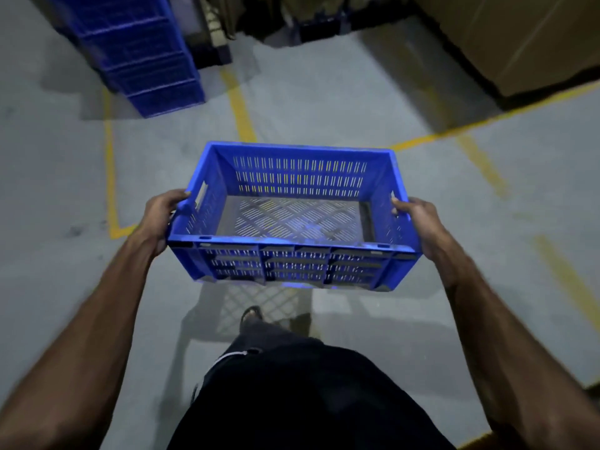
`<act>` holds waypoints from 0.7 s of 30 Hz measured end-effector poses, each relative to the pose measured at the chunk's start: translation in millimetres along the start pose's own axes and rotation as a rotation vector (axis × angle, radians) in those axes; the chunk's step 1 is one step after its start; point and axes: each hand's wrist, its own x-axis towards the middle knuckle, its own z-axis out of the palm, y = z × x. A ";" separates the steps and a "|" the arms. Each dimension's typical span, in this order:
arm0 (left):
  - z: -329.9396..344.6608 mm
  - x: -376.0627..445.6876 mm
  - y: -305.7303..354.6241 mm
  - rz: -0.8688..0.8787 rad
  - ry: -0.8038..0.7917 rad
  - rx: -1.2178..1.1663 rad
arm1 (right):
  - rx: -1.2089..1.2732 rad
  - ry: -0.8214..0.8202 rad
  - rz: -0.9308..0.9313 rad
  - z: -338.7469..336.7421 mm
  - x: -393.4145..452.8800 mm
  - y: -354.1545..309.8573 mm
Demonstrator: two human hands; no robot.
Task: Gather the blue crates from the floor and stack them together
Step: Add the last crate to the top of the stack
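Crate: blue slotted plastic, rectangular | left hand, right hand gripping ends

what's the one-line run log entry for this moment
phase: carry | left hand: gripping blue crate | right hand: same | crate: empty, airborne | blue stack: ahead-left

There is one view only, from a wide-angle camera worn on the person's head, looking forward and steeply down, so the person's own dark clothing fills the bottom middle and both forearms run up from the lower corners. It sits close to the left hand and the right hand, which meet at mid-frame on either side of a blue crate, with the grey floor and its yellow lines spreading beyond them. Farther off past the hands, at the top edge, the lens bends a stack of blue crates on the left-hand side and a cardboard box on the right-hand side.
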 end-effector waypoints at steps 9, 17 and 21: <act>-145.3 35.0 14.9 0.011 0.153 -0.179 | -0.134 -0.176 -0.116 170.9 35.3 -77.3; -274.6 119.1 49.6 0.079 0.206 -0.184 | -0.163 -0.243 -0.200 313.5 63.4 -137.2; -290.8 128.2 92.2 0.103 0.239 -0.211 | -0.129 -0.263 -0.221 358.5 77.5 -165.3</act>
